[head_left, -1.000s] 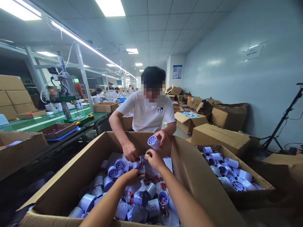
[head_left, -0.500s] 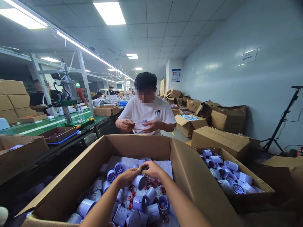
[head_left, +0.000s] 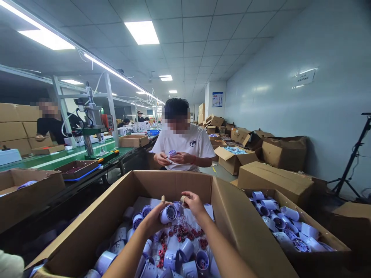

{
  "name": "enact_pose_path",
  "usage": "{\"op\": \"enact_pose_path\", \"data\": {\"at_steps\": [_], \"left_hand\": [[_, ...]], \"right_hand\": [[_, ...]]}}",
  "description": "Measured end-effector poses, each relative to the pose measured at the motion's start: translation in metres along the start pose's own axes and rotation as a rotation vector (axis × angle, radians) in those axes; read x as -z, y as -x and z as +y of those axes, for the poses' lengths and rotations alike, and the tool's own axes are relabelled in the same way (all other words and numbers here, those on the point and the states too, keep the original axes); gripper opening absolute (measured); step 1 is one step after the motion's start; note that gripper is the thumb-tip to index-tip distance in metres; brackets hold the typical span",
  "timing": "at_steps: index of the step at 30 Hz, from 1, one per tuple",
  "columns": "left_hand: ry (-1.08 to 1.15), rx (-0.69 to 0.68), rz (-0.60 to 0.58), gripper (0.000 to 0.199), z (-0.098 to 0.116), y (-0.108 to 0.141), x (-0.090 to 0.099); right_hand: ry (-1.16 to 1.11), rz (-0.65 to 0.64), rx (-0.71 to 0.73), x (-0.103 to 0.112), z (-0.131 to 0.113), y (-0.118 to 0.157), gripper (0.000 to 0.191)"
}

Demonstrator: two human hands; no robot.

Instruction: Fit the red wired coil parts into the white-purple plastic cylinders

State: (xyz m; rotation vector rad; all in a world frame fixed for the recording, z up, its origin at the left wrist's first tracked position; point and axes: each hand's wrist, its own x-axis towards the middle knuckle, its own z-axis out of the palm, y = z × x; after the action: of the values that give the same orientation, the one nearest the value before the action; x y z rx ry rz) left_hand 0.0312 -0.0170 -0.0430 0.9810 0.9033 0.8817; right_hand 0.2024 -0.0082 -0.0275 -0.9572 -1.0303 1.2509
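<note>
My left hand [head_left: 154, 219] holds a white plastic cylindrical housing [head_left: 168, 214], its ribbed round end turned to the right. A tan cover sits on the raised thumb. To the right and apart from it, my right hand [head_left: 193, 204] has thumb and index finger pinched together, also with a tan fingertip cover; anything between them is too small to make out. Below both hands, small red wheel-like parts [head_left: 185, 232] with thin strands lie in a large cardboard box [head_left: 174, 180]. Several similar white housings [head_left: 187, 249] lie loose around them.
Across the box, a person in a white shirt [head_left: 185, 146] handles a similar housing. A second carton of white housings [head_left: 308, 230] stands at the right. On the left, a green workbench [head_left: 43, 162] carries a press machine [head_left: 94, 121].
My hands were together over the housing and have moved apart, the right one going right. The housing's end has turned more toward the right. The view has tilted slightly upward.
</note>
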Motion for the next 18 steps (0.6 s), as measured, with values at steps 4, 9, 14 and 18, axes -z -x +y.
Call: {"op": "enact_pose_path", "data": {"at_steps": [4,9,14,18], "left_hand": [[0.023,-0.107,0.054,0.042,-0.001,-0.007,0.007],[-0.151,-0.197,0.312,0.048,-0.008,-0.016,0.009],[-0.862,-0.533,0.695,0.051,-0.005,-0.015,0.009],[-1.034,-0.705,0.722,0.038,0.003,-0.009,0.007]], "right_hand": [[-0.147,-0.004,-0.026,-0.002,-0.010,0.006,0.036],[-0.245,-0.013,-0.030,-0.003,-0.018,0.012,0.044],[-0.297,-0.137,-0.067,-0.007,-0.025,0.019,0.048],[-0.326,-0.221,-0.066,-0.007,-0.035,0.024,0.046]]}}
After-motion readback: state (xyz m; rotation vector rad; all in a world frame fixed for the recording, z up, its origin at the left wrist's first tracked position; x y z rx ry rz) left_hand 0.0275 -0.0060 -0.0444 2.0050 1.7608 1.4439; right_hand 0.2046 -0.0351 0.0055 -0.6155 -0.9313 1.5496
